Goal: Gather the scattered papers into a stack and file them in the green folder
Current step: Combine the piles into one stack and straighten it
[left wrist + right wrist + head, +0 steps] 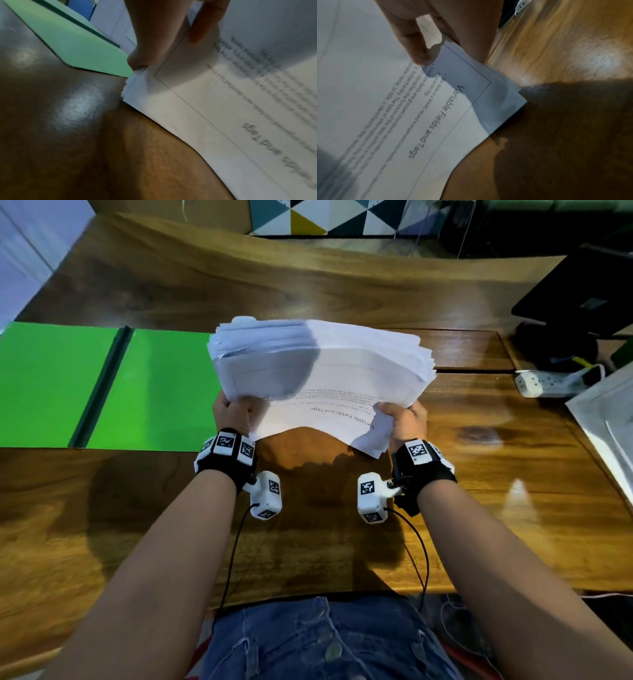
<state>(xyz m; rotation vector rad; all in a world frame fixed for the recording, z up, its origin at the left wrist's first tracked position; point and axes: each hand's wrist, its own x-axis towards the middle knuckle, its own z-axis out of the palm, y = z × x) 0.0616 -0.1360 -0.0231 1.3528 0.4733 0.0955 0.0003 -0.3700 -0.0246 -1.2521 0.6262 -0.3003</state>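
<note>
A thick stack of white printed papers (pixel 318 371) is held up on edge over the middle of the wooden table (pixel 342 289), its near end bowed. My left hand (pixel 233 412) grips the stack's near left corner, thumb on the top sheet. My right hand (pixel 404 419) grips the near right corner the same way. In the left wrist view the left hand (pixel 164 40) pinches the papers (pixel 214 108); in the right wrist view the right hand (pixel 440 37) pinches the papers (pixel 402 108), headed "Variable Fields and Tags". The green folder (pixel 102 385) lies open flat, left of the stack; it shows too as the folder (pixel 72 43).
A white power strip (pixel 548 383) and a dark device on a stand (pixel 579 302) sit at the right of the table. A white sheet or tray edge (pixel 609 419) juts in at the far right. The table's near edge runs just in front of my lap.
</note>
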